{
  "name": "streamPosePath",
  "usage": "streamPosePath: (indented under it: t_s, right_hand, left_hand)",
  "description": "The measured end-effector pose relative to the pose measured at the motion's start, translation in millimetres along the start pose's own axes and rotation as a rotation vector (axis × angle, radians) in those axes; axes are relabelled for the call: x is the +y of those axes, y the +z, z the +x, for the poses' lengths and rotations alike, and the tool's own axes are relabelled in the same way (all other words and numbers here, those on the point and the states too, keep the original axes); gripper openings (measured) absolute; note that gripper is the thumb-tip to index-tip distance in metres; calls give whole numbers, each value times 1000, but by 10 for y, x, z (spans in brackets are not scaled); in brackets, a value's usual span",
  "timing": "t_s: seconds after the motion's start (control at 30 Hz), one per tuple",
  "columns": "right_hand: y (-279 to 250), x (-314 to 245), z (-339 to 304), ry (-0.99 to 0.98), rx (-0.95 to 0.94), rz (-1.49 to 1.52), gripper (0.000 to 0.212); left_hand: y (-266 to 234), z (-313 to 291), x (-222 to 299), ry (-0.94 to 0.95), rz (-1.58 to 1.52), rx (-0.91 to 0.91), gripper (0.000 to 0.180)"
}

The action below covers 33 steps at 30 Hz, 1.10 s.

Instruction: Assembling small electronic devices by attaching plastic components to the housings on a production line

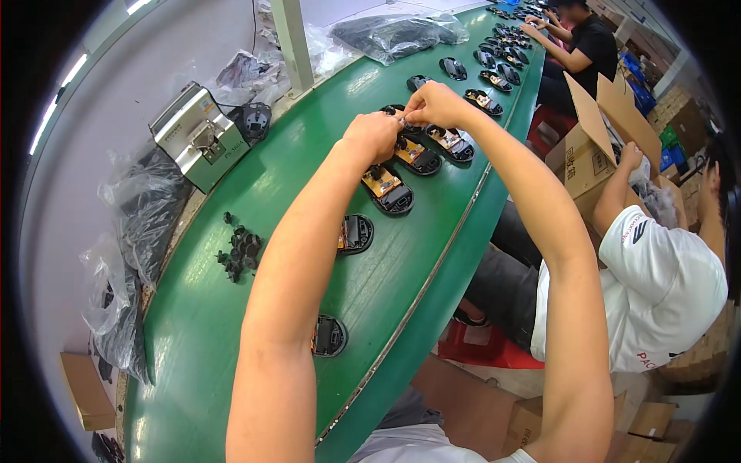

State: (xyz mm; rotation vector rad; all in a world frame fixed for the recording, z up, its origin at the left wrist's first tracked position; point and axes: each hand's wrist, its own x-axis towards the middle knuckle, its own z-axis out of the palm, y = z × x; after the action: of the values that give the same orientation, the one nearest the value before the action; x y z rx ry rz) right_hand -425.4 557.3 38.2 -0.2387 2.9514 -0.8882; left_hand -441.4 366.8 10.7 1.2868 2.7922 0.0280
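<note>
Both arms reach far out over a green conveyor belt (301,150). My left hand (374,137) and my right hand (437,106) meet above a row of opened black computer mice, fingertips pinched together. Whatever is between them is too small and covered to make out. Under and beside the fingers lie mouse bases with exposed circuit boards, among them one mouse base (419,159) just below the hands and another mouse base (450,144) to the right. Nearer to me are a mouse base (393,197), a mouse base (356,234) partly behind my left forearm, and a black shell (330,336).
Small black parts (243,251) lie in a pile left of my forearm. A metal box-shaped machine (202,139) stands at the belt's left edge beside plastic-wrapped bundles (143,208). On the right, a person in white (656,285) sits by an open carton (587,158); another person (593,50) works farther along.
</note>
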Motion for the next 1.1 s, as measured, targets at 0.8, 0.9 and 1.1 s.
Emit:
streamPosePath:
  t_s: [0.8,0.9,1.1]
  right_hand:
    - [496,99,138,-45,521,-491,18]
    - [594,133,28,-140,498,-537,16]
    - [449,125,-190,-186,520,-73,23]
  left_hand:
    - [19,90,51,13,-34,53,62]
    - [-32,97,111,-67,9,-71,61]
    - [57,166,-6,13,5,35,63]
